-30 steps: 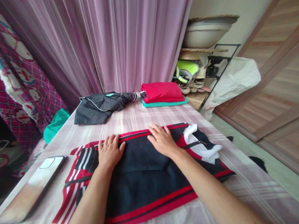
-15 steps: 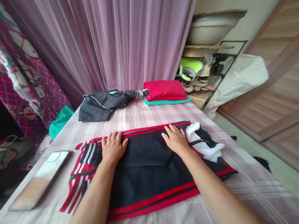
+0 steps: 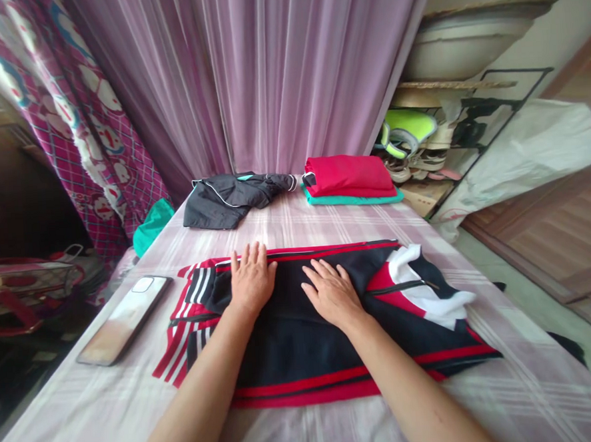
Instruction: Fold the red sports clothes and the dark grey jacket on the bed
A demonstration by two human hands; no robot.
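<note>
Plaid cloth [image 3: 286,227] bears a dark jacket [image 3: 303,354] under left hand [image 3: 252,278] and right hand [image 3: 332,293], each grip wide.

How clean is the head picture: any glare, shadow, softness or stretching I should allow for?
Head view: pale, glossy reflections on the phone; deep shadow left of the table; basin and white bag look stretched toward the right edge; fold detail is hard to read in the black of the garment; left hand and right hand show clearly, if slightly soft.

garment [image 3: 298,354]: black, red bands, white stripes | tablecloth [image 3: 286,228]: pale plaid | curtain [image 3: 276,69]: mauve
</note>
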